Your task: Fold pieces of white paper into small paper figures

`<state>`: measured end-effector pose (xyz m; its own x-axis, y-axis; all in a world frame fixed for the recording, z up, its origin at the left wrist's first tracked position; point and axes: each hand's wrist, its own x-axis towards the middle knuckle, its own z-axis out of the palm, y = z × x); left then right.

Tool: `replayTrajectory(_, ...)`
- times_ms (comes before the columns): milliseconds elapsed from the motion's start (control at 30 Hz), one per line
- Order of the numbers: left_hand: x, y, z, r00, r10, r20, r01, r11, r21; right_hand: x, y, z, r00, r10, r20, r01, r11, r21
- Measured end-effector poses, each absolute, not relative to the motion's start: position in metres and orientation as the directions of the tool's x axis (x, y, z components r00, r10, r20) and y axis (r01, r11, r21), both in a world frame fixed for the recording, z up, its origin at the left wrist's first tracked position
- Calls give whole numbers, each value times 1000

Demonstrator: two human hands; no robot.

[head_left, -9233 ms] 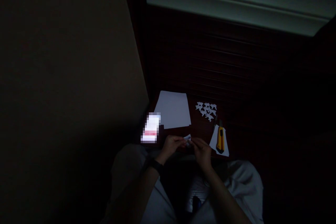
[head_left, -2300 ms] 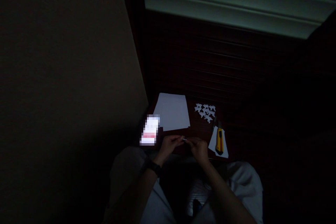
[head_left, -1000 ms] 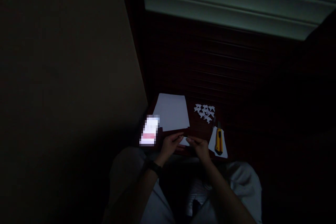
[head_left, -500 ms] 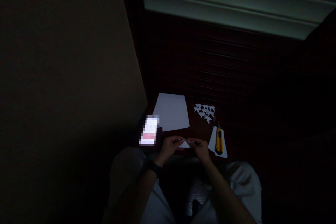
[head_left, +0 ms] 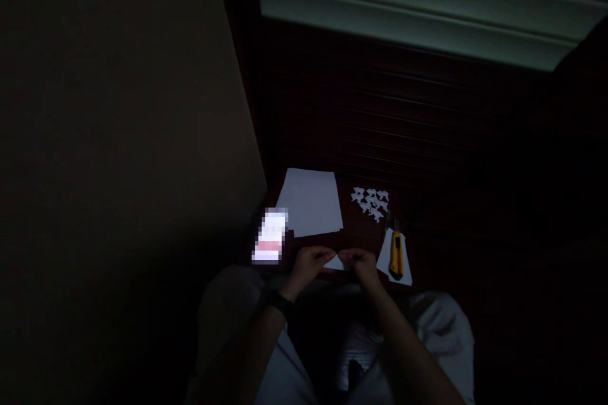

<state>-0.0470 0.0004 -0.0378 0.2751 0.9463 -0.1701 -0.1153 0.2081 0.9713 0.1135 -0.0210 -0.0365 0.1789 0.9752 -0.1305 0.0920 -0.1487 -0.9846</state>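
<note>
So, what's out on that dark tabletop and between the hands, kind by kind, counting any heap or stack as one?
Large white paper stack: 1
Smaller white paper stack: 1
White paper piece between left hand and right hand: 1
Heap of small white paper shapes: 1
Yellow cutter: 1
Slim dark item, too dim to identify: 1
Lit, blurred screen: 1
Total: 7

Deep gloom is filling most of the view. A screen (head_left: pixel 270 237) is glowing brightest at the left edge of the table (head_left: pixel 356 237), breaking into coarse pixel blocks. By the far-left corner, white sheets (head_left: pixel 311 202) are looking muted blue-grey; beyond, pale slats (head_left: pixel 427 9) are catching faint greenish light. Darkness is swallowing the table's right edge, and small white paper (head_left: pixel 336 263) at the near edge is showing little detail.
</note>
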Motion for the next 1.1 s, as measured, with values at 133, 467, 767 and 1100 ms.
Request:
replayTrajectory(133, -47, 0, -38, 281, 940, -193, -130, 236, 963, 114, -22, -35, 188, 973, -135, 88, -153, -984)
replayTrajectory(467, -47, -2, -35, 254, 948, -192, -12, 202, 979, 112, -22, -37, 170, 966, -197, 11, -201, -979)
replayTrajectory(767, -50, -1, -29, 272, 948, -165, 53, 156, 986, 117, -19, -38, 106, 965, -238, -55, -233, -971)
replayTrajectory(1100, -50, -3, -29, 252, 957, -141, -19, 150, 988, 120, -25, -34, 51, 993, -110, 39, -112, -993)
